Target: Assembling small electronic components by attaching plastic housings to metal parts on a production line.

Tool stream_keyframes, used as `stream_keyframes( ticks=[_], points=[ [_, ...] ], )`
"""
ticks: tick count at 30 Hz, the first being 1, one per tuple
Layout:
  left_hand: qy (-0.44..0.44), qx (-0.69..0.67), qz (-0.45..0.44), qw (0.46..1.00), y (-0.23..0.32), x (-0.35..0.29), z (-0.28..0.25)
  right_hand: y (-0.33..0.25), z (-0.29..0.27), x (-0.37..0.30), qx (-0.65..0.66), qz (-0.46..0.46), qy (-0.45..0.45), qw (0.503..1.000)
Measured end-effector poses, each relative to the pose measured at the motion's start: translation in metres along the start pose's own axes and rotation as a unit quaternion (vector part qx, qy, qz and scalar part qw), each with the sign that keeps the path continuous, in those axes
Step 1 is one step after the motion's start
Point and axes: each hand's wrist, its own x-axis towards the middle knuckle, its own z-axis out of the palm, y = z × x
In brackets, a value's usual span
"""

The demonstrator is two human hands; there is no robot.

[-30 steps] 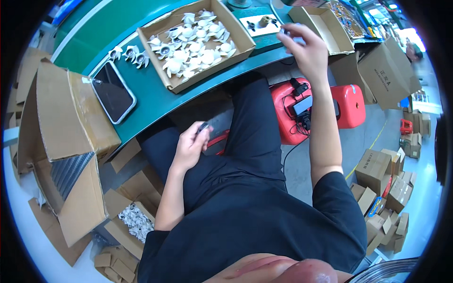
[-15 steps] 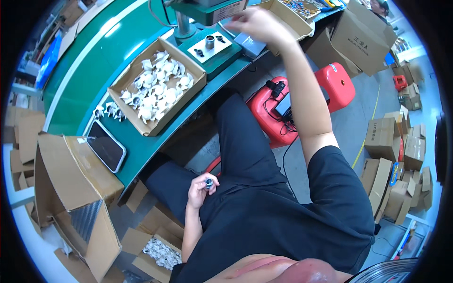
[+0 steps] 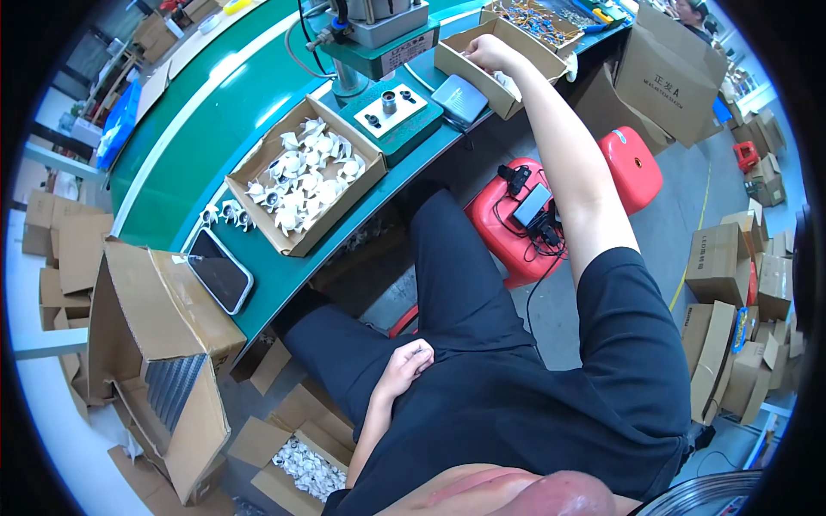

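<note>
My left hand (image 3: pixel 408 367) is closed in front of my lap. Its curled fingers hide the small round metal part that showed in it half a second ago. At the far end of my outstretched arm, my right hand (image 3: pixel 493 53) reaches down into a shallow cardboard box (image 3: pixel 508 99), fingers curled; what they hold, if anything, is hidden. White material shows at that box's near end. Left of it stands a bench press (image 3: pixel 379 43) over a green base, where a pale plate (image 3: pixel 385 114) carries an upright metal cylinder (image 3: pixel 389 102) and two black knobs.
White fan impellers (image 3: pixel 301 176) fill a cardboard tray, with several more beside it. A phone (image 3: pixel 221 271) lies near the bench edge. A grey pedal-like box (image 3: pixel 460 101) sits right of the press. Red stools (image 3: pixel 516 232), one bearing cables, and open cartons (image 3: pixel 163 344) surround me.
My right hand has moved from beside the press head rightward into the shallow box. My left hand has turned, hiding the metal part. The whole view has shifted slightly.
</note>
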Motion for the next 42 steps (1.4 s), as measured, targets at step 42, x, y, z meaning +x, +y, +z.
stream_keyframes(
  ticks=[42],
  points=[
    [0.03, -0.211, -0.097, 0.972, -0.022, 0.024, -0.029, -0.145, 0.067, -0.153, -0.099, -0.48, 0.2, 0.848]
  ],
)
